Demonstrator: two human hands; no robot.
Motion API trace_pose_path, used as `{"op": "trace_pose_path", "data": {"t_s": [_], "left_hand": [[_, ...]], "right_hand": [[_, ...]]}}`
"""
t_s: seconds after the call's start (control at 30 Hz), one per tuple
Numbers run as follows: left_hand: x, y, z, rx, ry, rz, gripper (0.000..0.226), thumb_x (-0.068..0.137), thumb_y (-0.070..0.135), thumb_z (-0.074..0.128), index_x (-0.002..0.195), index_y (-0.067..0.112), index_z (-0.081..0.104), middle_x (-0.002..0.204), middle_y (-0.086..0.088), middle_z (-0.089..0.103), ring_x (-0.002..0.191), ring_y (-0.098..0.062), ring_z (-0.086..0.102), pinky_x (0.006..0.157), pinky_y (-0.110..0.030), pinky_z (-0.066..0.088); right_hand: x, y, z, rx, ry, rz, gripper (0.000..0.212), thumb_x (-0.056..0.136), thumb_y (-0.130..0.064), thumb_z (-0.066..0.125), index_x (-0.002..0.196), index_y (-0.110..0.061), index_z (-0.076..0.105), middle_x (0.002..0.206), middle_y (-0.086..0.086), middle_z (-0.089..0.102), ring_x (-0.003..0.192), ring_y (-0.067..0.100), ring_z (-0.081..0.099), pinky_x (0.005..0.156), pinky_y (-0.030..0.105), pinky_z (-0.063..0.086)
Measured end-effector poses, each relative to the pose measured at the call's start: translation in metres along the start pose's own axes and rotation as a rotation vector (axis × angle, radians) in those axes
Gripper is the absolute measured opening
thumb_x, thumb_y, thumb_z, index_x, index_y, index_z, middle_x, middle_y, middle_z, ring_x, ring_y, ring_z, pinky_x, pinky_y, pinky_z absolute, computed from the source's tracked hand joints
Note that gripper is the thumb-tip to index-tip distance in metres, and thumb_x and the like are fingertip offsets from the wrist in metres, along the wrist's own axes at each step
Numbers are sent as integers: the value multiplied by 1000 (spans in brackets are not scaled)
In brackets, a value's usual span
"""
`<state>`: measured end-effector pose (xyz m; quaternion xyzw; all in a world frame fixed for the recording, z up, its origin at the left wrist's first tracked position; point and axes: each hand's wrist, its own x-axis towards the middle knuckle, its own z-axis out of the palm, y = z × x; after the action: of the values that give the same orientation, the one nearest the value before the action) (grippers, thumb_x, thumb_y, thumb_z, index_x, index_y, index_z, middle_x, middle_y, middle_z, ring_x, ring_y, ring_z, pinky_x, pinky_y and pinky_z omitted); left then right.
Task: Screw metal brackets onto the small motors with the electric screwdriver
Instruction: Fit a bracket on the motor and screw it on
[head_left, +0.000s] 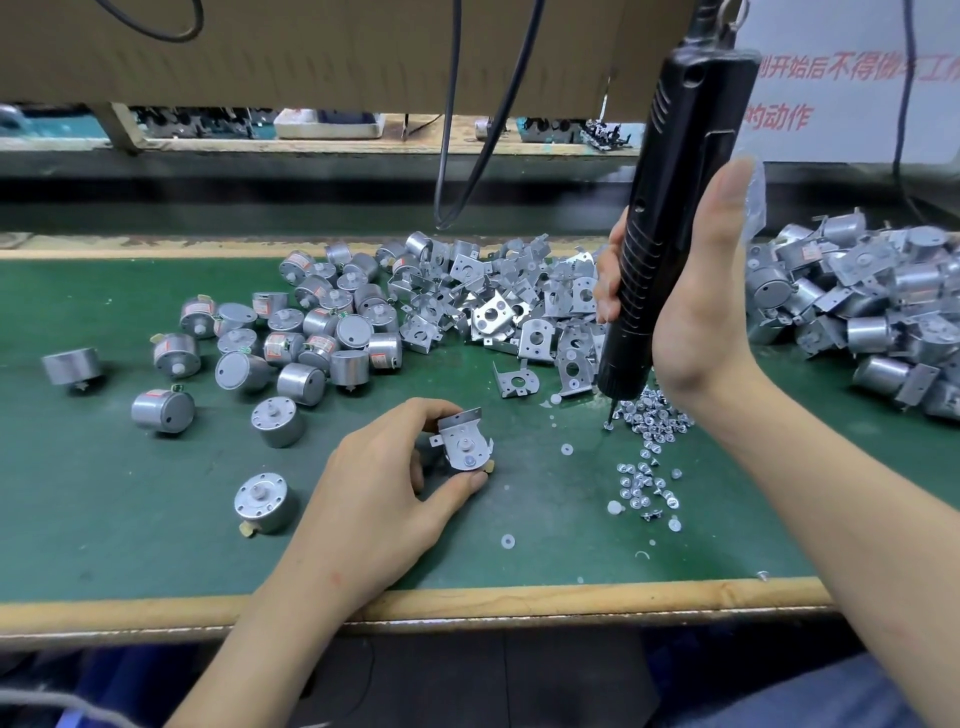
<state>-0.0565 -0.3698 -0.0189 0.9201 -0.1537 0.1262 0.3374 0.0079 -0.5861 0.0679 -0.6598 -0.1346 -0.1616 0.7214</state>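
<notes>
Left hand (395, 467) is pinching a motor (464, 444) between thumb and fingertips, down near the front of the green tabletop (104, 519). A bracket (451, 458) sits on the motor's shaft face, which is tipped up toward the camera. Right hand (696, 291) is wrapped around the black screwdriver (670, 208), fingers curled round the ribbed grip and thumb lying straight up along the body. The tool leans a bit, and its bit points down at the left edge of the screw pile (652, 415), with the tip right on one screw, looks like. Behind the left hand there's a heap of bare motors (311, 322), then loose brackets (498, 301) in the middle. On the far right is a stack of motors with brackets on (857, 301). A few white washers (508, 542) are scattered around the screws. Black cables (457, 156) hang down at the back.
</notes>
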Motion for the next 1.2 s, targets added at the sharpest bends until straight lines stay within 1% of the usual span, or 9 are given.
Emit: {"op": "trace_pose_path", "data": {"t_s": [0.13,0.3,0.4,0.53,0.8,0.9,0.97,1.07,1.2], "left_hand": [[0,1,-1,-27,-8,13,40,74,39,83,108,36,62,84,29,56,68,-13,55,61,-17,40],[0,3,-1,-44,-41,32,40,73,42,84,107,35,64,84,37,56,67,-13,56,60,-11,38],[0,2,-1,-56,-44,31,40,73,42,84,106,34,64,84,35,57,67,-12,56,60,-11,39],[0,0,0,-74,-41,19,40,71,45,84,104,35,63,86,30,62,67,-10,57,59,-13,40],[0,0,-1,-75,-34,33,39,71,45,84,103,40,61,89,31,61,66,-7,57,60,-13,40],[-1,1,-1,-58,-38,43,39,72,43,84,104,38,62,83,38,57,64,-3,54,60,-10,38],[-1,1,-2,-53,-39,42,39,72,43,84,104,38,62,82,38,56,63,-4,54,59,-10,37],[0,1,-1,-50,-38,47,39,72,43,83,105,39,62,83,36,57,63,-6,54,58,-11,38],[-1,2,-1,-38,-39,43,39,73,44,83,106,37,63,83,38,56,63,-7,54,59,-12,38]], "right_hand": [[-2,-6,7,6,-39,-20,66,68,-90,39,70,-28,61,62,1,55,54,23,52,57,35,45],[-3,-19,28,37,-158,-33,69,71,-81,37,79,-14,55,64,5,56,56,22,54,61,40,47],[-3,-26,43,79,-196,-23,69,92,-76,30,82,-12,53,66,6,56,58,22,55,63,40,48],[-3,-30,59,100,-226,-10,53,98,-50,23,89,-6,50,65,3,56,59,20,55,62,35,51],[-9,-26,66,64,-228,11,54,98,-51,23,90,-6,52,67,4,57,60,20,58,66,33,52],[-10,-28,68,74,-225,8,67,100,-69,32,89,-6,52,68,5,57,61,21,58,66,32,52],[-10,-29,68,82,-224,5,72,88,-77,36,88,-6,52,68,5,57,61,21,58,66,33,52],[-10,-29,68,65,-211,7,64,101,-63,27,87,-6,51,68,7,57,61,21,58,66,32,51],[-11,-29,69,82,-219,21,68,99,-69,29,92,-5,52,70,8,57,62,21,57,66,32,51]]}}
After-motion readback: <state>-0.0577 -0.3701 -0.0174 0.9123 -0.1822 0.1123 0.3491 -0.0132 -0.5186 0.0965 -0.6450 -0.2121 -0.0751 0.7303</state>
